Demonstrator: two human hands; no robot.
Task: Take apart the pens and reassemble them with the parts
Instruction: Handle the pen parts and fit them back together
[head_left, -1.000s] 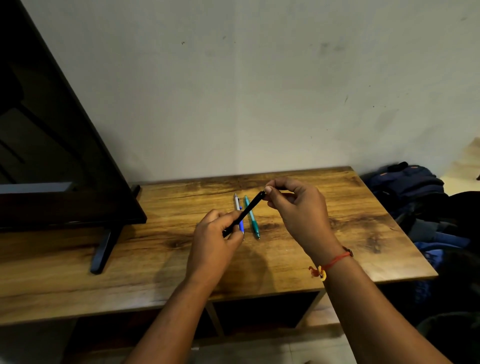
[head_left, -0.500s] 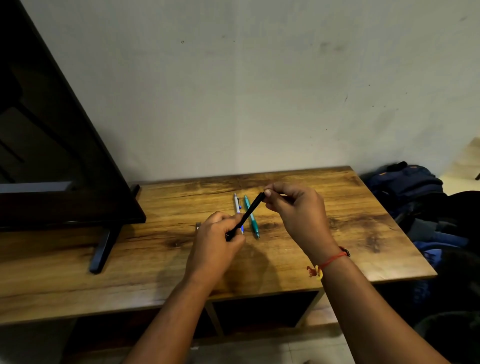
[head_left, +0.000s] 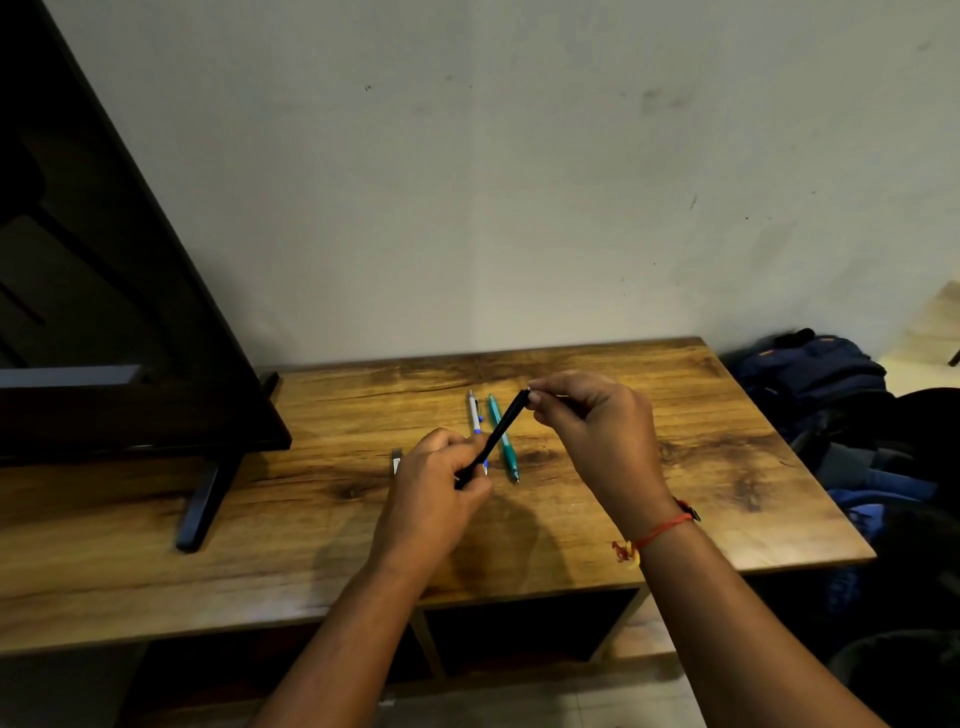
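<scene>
A black pen (head_left: 500, 429) slants above the wooden table (head_left: 727, 447). My left hand (head_left: 434, 493) grips its lower end in curled fingers. My right hand (head_left: 597, 431) pinches the pen's upper tip between thumb and fingertips. Beneath it, two pens lie side by side on the table: a silver and blue pen (head_left: 474, 413) and a teal pen (head_left: 506, 447). A small grey pen part (head_left: 396, 459) lies just left of my left hand, partly hidden by it.
A large black TV (head_left: 104, 312) on a dark stand foot (head_left: 200, 506) fills the table's left side. Dark blue bags (head_left: 815, 379) are piled on the floor to the right. A pale wall runs behind the table.
Both hands have barely moved. The left hand has shifted slightly left, uncovering the small grey part on the table. The right fingers keep their pinch on the pen's tip.
</scene>
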